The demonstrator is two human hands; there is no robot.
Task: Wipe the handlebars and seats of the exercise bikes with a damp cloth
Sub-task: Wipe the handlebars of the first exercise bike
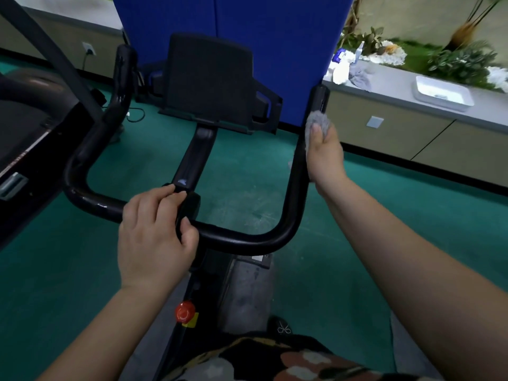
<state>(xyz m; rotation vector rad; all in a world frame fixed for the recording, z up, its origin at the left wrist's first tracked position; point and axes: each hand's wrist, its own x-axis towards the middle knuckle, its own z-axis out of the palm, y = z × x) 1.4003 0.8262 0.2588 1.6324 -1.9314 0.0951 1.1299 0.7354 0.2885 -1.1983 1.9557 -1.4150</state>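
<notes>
A green floor (357, 243) fills most of the head view, with a blue partition (275, 37) standing behind the bike. At the left edge a second black machine (27, 119) is cut off, so only part of its frame shows. The black handlebar (239, 237) of the exercise bike curves in a wide U, its two ends rising left and right; its stem leads up to a dark console (209, 78) whose screen is blank and hard to read. Along the right runs a grey counter (398, 86) with blurred plants behind it, crumpled cloths, and a white tray (442, 96) whose contents cannot be made out. The left hand (154, 237) grips the lower bar beside the central clamp, fingers curled over it. The right hand (325, 152) holds a grey cloth (317, 123) wrapped against the right upright of the handlebar, just below its tip; the fingers are hidden behind bar and cloth. A red knob (185, 311) sits on the frame below. The seat is out of sight.
</notes>
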